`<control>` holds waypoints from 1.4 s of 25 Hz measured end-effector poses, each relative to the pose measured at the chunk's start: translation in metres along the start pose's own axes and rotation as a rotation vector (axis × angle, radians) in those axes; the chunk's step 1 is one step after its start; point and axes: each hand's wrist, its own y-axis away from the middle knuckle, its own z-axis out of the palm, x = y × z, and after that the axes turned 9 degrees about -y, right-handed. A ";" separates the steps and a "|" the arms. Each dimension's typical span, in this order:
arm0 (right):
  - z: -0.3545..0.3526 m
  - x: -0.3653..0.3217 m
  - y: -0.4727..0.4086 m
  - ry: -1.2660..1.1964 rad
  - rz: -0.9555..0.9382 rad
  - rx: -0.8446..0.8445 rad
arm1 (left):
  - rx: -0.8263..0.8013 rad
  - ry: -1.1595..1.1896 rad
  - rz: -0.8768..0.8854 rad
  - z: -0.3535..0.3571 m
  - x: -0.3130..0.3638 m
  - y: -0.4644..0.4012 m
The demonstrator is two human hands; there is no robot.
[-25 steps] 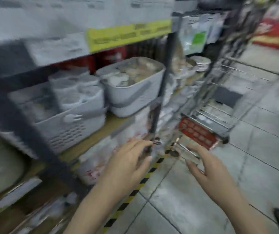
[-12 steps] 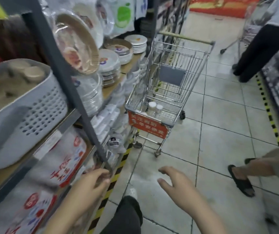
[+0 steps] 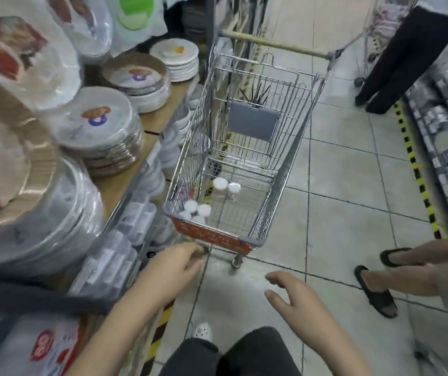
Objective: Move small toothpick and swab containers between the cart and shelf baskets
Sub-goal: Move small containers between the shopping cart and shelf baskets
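A wire shopping cart point(image 3: 293, 147) stands in the aisle ahead of me, its red front panel point(image 3: 212, 236) nearest. Several small white-lidded containers lie in its basket: a cluster point(image 3: 195, 208) in the near left corner and two more point(image 3: 226, 185) a little farther back. My left hand point(image 3: 171, 270) reaches forward just below the cart's front left corner, fingers relaxed, holding nothing. My right hand point(image 3: 296, 299) hovers over the floor tiles short of the cart, fingers spread and empty.
Shelves on the left carry wrapped stacks of paper plates point(image 3: 100, 126) and packs of cups point(image 3: 136, 213). A person's sandalled feet point(image 3: 374, 289) stand at the right. Another person in black trousers point(image 3: 402, 58) stands beyond, beside a second cart. A yellow-black floor stripe point(image 3: 418, 175) borders the right shelving.
My view has swung from the shelf baskets to the cart and come closer to it. Both hands have moved forward toward the cart's front, still empty.
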 end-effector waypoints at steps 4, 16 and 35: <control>-0.026 0.015 -0.066 -0.006 0.029 -0.084 | 0.019 -0.004 0.014 -0.005 0.027 -0.077; 0.000 0.046 -0.314 0.169 0.048 -0.525 | -0.007 0.148 -0.379 0.045 -0.028 -0.189; 0.156 0.132 -0.420 0.064 0.250 -0.625 | -0.492 0.049 -0.305 0.151 -0.124 -0.330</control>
